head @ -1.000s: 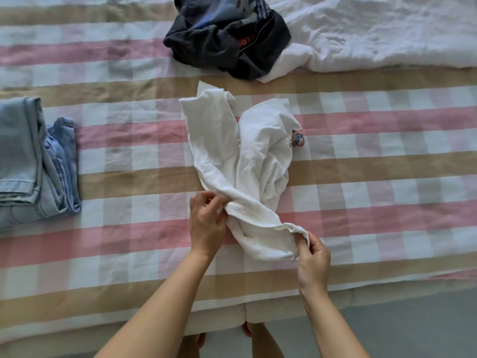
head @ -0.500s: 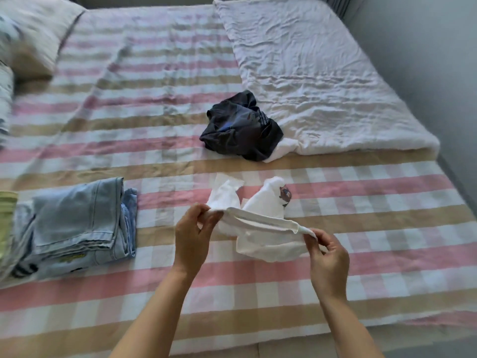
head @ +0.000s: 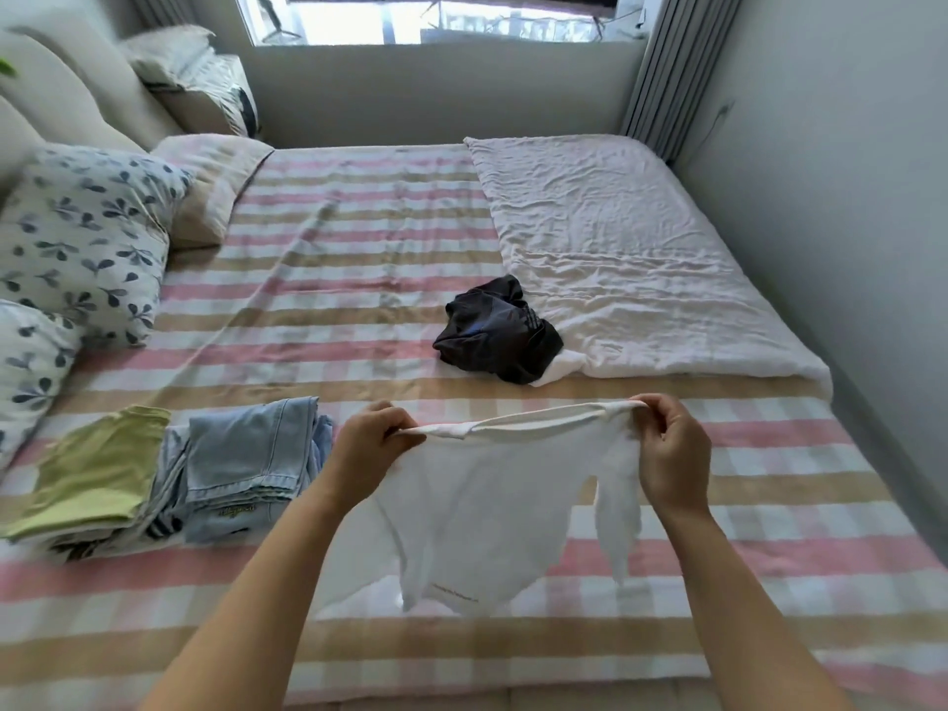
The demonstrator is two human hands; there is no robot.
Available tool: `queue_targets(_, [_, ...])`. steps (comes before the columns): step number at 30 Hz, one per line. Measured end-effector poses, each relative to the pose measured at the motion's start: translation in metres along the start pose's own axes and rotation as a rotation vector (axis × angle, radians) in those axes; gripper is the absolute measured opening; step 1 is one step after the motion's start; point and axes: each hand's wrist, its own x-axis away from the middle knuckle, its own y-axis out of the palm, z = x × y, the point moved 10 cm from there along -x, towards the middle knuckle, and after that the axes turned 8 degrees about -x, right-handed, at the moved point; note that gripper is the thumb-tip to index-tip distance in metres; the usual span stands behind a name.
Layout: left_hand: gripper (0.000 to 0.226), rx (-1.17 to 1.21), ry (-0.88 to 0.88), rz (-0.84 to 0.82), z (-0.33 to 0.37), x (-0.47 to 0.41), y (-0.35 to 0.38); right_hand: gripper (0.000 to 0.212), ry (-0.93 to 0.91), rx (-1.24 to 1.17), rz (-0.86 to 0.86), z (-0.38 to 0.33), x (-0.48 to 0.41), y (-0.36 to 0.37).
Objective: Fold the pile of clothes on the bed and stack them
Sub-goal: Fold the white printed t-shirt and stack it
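Observation:
A white T-shirt (head: 482,515) hangs in the air above the striped bed sheet (head: 328,310), stretched by its top edge. My left hand (head: 372,443) grips the left end of that edge and my right hand (head: 667,449) pinches the right end. The shirt's lower part dangles just over the bed. A crumpled dark garment (head: 495,336) lies farther back in the middle of the bed. At the left sits a stack of folded clothes: light blue jeans (head: 246,454) and a pale green piece (head: 97,469).
Patterned pillows (head: 77,243) lie at the left by the headboard. A folded white quilt (head: 615,248) covers the bed's right rear part. A grey wall (head: 846,223) runs close along the right side. A window (head: 426,15) is at the back.
Both hands have lifted the white T-shirt off the bed and pulled its top edge wide apart. The view has tilted up, showing the whole bed.

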Motion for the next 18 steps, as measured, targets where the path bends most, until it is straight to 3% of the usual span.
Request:
queue_targets(3, [0.031,0.124,-0.12,0.093,0.003,0.016,-0.01,0.013,-0.074,0.021,-0.036,-0.014,0.005,-0.01])
queue_targets(7, [0.03,0.274,-0.225,0.094,0.0,0.042,-0.004,0.011,-0.159,0.062,-0.11,-0.021,0.016,-0.023])
queue_targets(13, [0.027,0.31,-0.3,0.102,-0.009,0.091,0.007,0.009,-0.177,0.12,-0.275,-0.001,0.047,-0.037])
queue_targets(18, [0.027,0.29,-0.32,0.13,-0.013,0.135,0.012,0.014,-0.191,0.016,-0.369,-0.003,0.073,-0.046])
